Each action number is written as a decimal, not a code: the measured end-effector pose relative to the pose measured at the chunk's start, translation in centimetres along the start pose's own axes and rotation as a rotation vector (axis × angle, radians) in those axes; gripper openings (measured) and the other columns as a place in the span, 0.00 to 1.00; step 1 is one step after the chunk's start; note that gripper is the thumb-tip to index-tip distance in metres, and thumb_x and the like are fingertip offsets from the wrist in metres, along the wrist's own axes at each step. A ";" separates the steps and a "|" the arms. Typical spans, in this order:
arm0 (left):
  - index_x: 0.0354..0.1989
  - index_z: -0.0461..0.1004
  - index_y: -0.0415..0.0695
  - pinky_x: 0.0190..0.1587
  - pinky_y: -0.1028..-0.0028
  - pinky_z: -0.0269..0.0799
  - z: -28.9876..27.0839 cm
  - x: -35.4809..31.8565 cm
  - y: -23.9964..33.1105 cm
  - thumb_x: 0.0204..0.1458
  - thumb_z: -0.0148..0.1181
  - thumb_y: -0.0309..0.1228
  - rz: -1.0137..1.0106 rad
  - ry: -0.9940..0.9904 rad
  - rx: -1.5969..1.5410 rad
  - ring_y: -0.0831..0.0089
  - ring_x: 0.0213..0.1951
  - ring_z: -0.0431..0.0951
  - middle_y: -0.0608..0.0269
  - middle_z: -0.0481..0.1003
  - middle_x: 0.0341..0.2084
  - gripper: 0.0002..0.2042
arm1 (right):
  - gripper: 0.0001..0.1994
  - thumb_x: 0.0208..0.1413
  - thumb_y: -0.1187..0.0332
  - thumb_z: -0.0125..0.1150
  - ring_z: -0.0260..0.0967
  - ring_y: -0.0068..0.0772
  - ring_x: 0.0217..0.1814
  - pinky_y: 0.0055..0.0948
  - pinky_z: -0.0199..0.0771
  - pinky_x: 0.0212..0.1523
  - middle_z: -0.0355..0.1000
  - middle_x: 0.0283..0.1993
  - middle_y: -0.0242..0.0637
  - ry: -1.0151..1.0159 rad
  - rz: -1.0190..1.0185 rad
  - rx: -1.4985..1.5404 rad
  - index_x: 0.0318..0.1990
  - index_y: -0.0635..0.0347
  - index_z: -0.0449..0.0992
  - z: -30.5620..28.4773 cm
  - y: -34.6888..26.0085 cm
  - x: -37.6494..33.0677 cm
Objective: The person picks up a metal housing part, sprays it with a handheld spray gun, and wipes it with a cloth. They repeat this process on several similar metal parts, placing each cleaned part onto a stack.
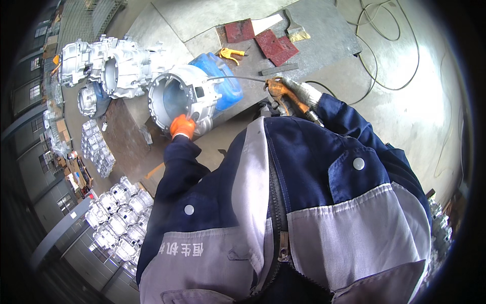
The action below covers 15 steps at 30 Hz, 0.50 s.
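Silver housing (206, 105) sits by the edge of the counter (324, 45); I see the left hand (182, 126) clasping its rim, the right hand (305, 93) gripping an orange tool (279, 91). If that left grip slackens, the housing could roll.

A silvery metal housing (203, 106), round mouth facing left, sits beside a blue container (230, 85). An orange air gun (278, 90) points its thin nozzle toward the housing.

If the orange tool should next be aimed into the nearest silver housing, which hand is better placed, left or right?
Probably the right hand: it grips the orange tool, whose thin rod extends toward the silver housing. The left hand is at the housing's near side, away from the tool.
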<state>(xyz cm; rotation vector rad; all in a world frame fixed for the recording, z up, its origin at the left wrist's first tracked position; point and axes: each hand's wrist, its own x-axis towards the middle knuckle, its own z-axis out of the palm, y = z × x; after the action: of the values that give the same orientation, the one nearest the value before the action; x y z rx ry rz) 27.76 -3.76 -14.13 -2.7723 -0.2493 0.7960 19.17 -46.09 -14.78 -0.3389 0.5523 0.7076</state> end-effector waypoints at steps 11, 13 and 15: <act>0.39 0.75 0.45 0.48 0.60 0.68 0.7 0.7 -0.5 0.47 0.55 0.43 0.010 -0.037 -0.031 0.52 0.44 0.73 0.52 0.75 0.39 0.16 | 0.22 0.59 0.51 0.50 0.74 0.34 0.32 0.31 0.79 0.31 0.74 0.38 0.42 -0.023 -0.003 -0.029 0.48 0.63 0.70 0.5 0.2 0.3; 0.39 0.75 0.45 0.48 0.60 0.68 0.4 0.5 -0.3 0.46 0.55 0.42 0.015 -0.031 -0.021 0.52 0.45 0.73 0.52 0.75 0.39 0.16 | 0.22 0.60 0.51 0.50 0.74 0.34 0.31 0.30 0.79 0.30 0.74 0.38 0.43 0.019 0.001 -0.020 0.48 0.63 0.70 0.9 0.2 0.2; 0.39 0.75 0.45 0.48 0.60 0.68 0.1 0.2 -0.1 0.46 0.55 0.42 0.015 -0.016 0.000 0.52 0.45 0.73 0.52 0.75 0.39 0.16 | 0.22 0.60 0.51 0.50 0.74 0.34 0.31 0.30 0.79 0.30 0.74 0.38 0.42 0.019 -0.012 -0.039 0.48 0.63 0.70 1.2 0.1 0.0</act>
<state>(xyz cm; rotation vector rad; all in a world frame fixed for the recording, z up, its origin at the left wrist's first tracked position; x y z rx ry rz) 27.84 -3.56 -14.23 -2.7718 -0.2323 0.8220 19.50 -45.47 -13.86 -0.3850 0.5545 0.7053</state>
